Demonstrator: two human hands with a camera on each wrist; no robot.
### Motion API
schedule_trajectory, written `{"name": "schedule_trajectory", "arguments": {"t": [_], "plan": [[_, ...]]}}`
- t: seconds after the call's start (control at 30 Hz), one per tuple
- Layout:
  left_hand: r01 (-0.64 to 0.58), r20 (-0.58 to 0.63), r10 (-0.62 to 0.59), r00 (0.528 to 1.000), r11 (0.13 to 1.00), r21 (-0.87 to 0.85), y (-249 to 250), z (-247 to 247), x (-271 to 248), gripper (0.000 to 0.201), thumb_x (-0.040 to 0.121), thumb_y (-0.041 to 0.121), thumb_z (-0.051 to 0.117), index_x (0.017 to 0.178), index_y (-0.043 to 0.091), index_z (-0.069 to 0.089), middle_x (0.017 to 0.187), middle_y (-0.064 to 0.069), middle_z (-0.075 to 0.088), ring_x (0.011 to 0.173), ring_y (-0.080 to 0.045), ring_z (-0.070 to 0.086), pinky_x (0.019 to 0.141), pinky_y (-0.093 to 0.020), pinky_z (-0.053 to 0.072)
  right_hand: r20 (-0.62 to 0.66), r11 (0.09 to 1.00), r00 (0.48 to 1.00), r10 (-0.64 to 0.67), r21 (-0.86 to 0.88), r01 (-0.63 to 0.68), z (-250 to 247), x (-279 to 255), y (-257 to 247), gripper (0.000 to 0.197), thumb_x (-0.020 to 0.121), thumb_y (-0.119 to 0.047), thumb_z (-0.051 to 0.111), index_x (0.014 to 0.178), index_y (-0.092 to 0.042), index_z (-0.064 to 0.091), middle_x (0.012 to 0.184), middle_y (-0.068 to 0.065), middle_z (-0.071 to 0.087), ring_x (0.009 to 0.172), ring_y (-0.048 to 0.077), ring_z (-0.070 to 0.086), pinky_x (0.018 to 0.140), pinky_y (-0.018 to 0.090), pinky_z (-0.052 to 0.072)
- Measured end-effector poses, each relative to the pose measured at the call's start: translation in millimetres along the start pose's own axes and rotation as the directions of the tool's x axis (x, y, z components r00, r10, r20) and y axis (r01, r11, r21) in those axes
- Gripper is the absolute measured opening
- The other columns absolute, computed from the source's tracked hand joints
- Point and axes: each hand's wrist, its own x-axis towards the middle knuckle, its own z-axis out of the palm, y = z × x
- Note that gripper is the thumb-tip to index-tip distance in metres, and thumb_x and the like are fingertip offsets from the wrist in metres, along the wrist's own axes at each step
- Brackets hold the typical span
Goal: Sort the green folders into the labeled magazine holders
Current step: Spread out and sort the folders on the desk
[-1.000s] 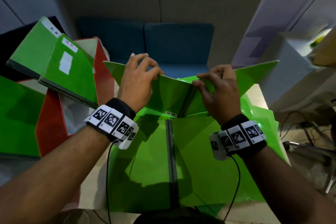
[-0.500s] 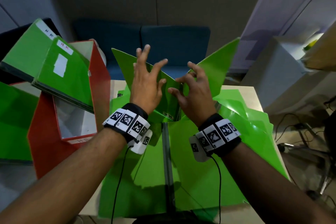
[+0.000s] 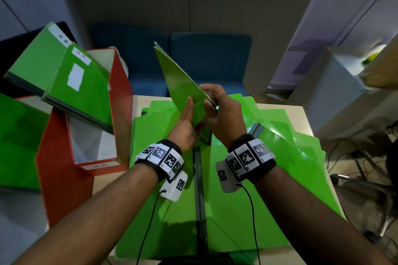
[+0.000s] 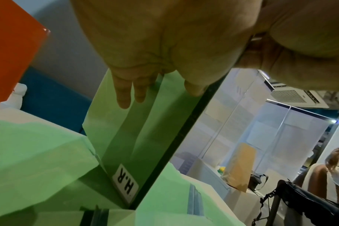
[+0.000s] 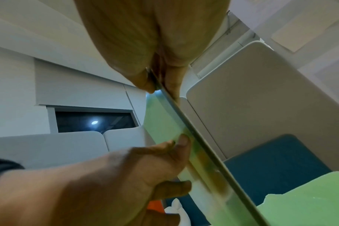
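Meanwhile red holder [image 3: 120,101] holds HR folders [image 3: 79,90]; right hand [image 3: 224,114] pinches closed folder [image 3: 183,86], left hand [image 3: 185,127] flat.

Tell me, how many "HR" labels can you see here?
4: two on the folders standing in the red holder, one on that holder's front, one on the held folder. Others may be hidden.

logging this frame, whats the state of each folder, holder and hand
held green folder: closed, lifted, tilted, labelled H.R
left hand: fingers flat against the folder face
right hand: pinching the folder edge
red magazine holder: upright, labelled HR, two green folders leaning out of it
folders on table: lying open, overlapping
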Motion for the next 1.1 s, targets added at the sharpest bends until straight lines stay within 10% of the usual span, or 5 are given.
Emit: {"name": "schedule_trajectory", "arguments": {"t": [0.1, 0.3, 0.57, 0.87, 1.1], "plan": [[-0.026, -0.006, 0.026, 1.0, 0.999, -0.042, -9, 11, -2, 0.085, 0.094, 0.019, 0.058, 0.153, 0.005, -0.001, 0.161, -0.014, 0.008, 0.148, -0.024, 0.015, 0.114, -0.013, 0.012, -0.049, 0.999, 0.999, -0.004, 0.046, 0.007, -5, 0, -3, 0.036, 0.086, 0.007, 0.057, 0.117, -0.009, 0.063, 0.098, -0.001, 0.071, 0.086, 0.01, 0.067, 0.078, 0.02, 0.053], [0.228, 0.004, -0.229, 0.973, 0.966, -0.119, -42, 15, 2, 0.114, 0.071, 0.091, 0.028, 0.148, 0.008, 0.015, 0.155, -0.016, 0.025, 0.14, -0.031, 0.031, 0.114, -0.048, 0.03, -0.192, 0.993, 0.981, -0.018, 0.113, 0.04, -38, 8, -12, 0.037, 0.089, 0.004, 0.056, 0.124, -0.007, 0.061, 0.117, -0.012, 0.06, 0.109, -0.007, 0.057, 0.094, 0.012, 0.043], [0.343, -0.127, -0.386, 0.914, 0.901, -0.266, -43, -28, -10, 0.063, 0.094, 0.048, 0.052, 0.14, 0.007, 0.038, 0.137, -0.01, 0.054, 0.123, -0.027, 0.052, 0.098, -0.032, 0.041, -0.353, 0.973, 0.928, 0.117, 0.227, -0.037, -81, 17, 12, 0.042, 0.088, -0.017, 0.055, 0.121, -0.042, 0.06, 0.122, 0.003, 0.064, 0.108, 0.027, 0.063, 0.087, 0.055, 0.053], [0.168, -0.386, -0.336, 0.859, 0.897, -0.408, -34, -99, -38, 0.056, 0.079, 0.026, 0.077, 0.122, 0.024, 0.04, 0.11, 0.005, 0.061, 0.102, -0.015, 0.062, 0.087, -0.044, 0.056, -0.328, 0.958, 0.91, 0.253, 0.213, -0.19, -49, 22, 57, 0.044, 0.091, 0.001, 0.052, 0.135, 0.001, 0.045, 0.134, 0.015, 0.053, 0.118, 0.01, 0.052, 0.098, 0.012, 0.04], [-0.08, -0.576, -0.23, 0.785, 0.883, -0.462, 10, -181, -74, 0.031, 0.089, 0.007, 0.066, 0.106, 0.016, 0.042, 0.113, -0.004, 0.062, 0.088, -0.011, 0.069, 0.07, -0.025, 0.058, -0.101, 0.917, 0.922, 0.375, 0.189, -0.352, 33, 26, 59, 0.043, 0.096, -0.013, 0.053, 0.138, -0.006, 0.042, 0.135, 0.016, 0.049, 0.116, 0.014, 0.046, 0.09, 0.014, 0.036]]}}
